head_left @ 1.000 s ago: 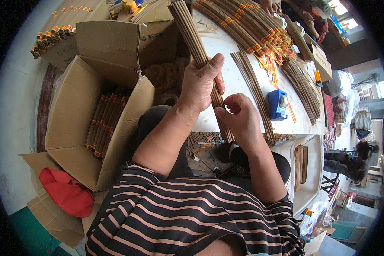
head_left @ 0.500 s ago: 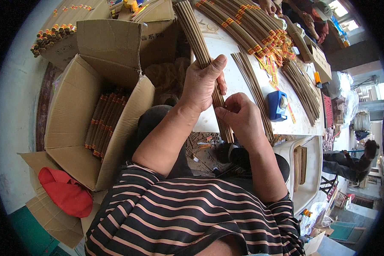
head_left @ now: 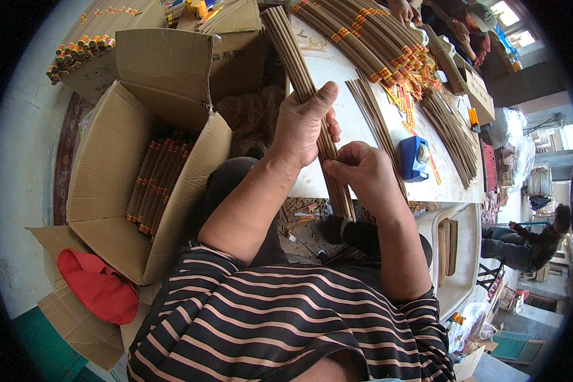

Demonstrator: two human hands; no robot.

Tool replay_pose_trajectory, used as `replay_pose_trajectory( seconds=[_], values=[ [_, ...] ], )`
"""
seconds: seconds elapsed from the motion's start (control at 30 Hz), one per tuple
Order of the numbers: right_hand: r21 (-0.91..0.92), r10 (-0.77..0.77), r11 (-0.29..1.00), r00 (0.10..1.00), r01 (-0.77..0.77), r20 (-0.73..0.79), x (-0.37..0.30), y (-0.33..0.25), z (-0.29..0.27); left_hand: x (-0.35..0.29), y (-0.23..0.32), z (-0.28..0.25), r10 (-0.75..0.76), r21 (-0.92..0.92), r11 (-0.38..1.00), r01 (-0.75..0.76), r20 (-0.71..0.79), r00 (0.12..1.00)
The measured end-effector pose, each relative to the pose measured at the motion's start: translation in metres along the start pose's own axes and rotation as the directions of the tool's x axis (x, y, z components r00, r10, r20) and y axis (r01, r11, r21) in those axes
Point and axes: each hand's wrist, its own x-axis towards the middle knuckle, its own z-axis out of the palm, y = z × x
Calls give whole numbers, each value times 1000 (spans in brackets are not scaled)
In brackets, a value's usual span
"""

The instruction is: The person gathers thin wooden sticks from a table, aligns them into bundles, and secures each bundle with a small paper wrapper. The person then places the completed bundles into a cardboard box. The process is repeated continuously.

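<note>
My left hand (head_left: 304, 127) is wrapped round a bundle of thin brown incense sticks (head_left: 290, 48), which slants from upper left down toward my lap. Lower on the same bundle, my right hand (head_left: 365, 170) has thumb and fingers closed at its right side, pinching at the sticks. Just right of it, on the white table (head_left: 312, 181), lies a narrow row of loose incense sticks (head_left: 377, 118). A blue tape dispenser (head_left: 414, 159) stands beyond them. Banded bundles (head_left: 363, 38) with red and yellow paper bands are piled at the far side.
On my left an open cardboard box (head_left: 102, 184) holds banded bundles (head_left: 156, 184). A red cloth (head_left: 99, 286) lies by it. More loose sticks (head_left: 449, 134) and paper bands (head_left: 406, 105) are on the table. A white tub (head_left: 468, 235) stands right. A co-worker's hands (head_left: 404, 9) show at the far side.
My right hand has shifted slightly right and down along the bundle, and the bundle's lower end has swung a little to the right. My left hand keeps its grip.
</note>
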Motion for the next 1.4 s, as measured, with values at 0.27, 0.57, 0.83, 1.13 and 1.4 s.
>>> replay_pose_trajectory(
  seconds=[0.27,0.57,0.83,1.13,1.4],
  values=[
    [-73,109,992,991,-103,84,-11,-4,-13,12,11,-14,39,-133,990,-52,-104,994],
    [-215,147,969,983,-122,107,-44,10,-41,20,30,-26,44,-192,977,-92,-244,969],
    [-196,180,966,983,-171,30,-65,49,-74,26,46,-42,129,-217,955,-204,-316,940],
    [-400,58,898,951,-182,-303,16,127,-67,25,30,-29,56,-206,975,-87,-152,987],
    [-140,-186,979,936,150,-297,21,66,-31,19,16,-16,-71,-187,979,83,69,995]
  ],
)
